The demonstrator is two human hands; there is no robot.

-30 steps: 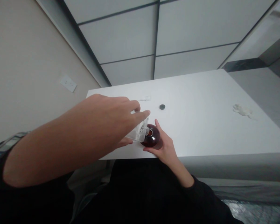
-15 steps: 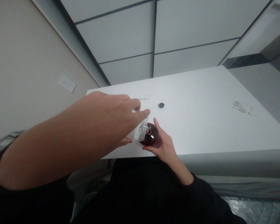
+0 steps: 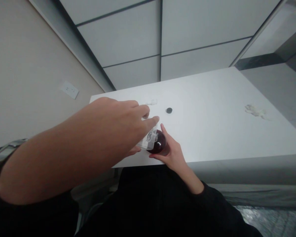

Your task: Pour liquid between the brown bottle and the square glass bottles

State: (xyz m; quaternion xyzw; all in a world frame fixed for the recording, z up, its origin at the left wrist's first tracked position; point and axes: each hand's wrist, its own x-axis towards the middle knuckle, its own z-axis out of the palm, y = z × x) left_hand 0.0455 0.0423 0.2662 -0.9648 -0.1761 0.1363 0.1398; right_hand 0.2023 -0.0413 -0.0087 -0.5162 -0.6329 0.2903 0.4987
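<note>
My left hand is closed around a clear plastic container, with the thumb and fingers on opposite sides of it. The container is tilted, and its lower right end rests against or hangs just over the top of a round, dark red bottle; I cannot tell whether they touch. My right hand curves around the bottle's right side near the table's front edge. The container covers the bottle's mouth. Beyond the hands, a small dark round cap lies on the white table.
Crumpled white tissue lies toward the table's right end. A small whitish, partly clear piece is behind my left hand. A wall with a socket stands at the left, and pale panelled doors rise behind the table.
The container's end has shifted slightly over the bottle, hiding the mouth that showed before. Both hands keep their grips. The view has shifted a little.
</note>
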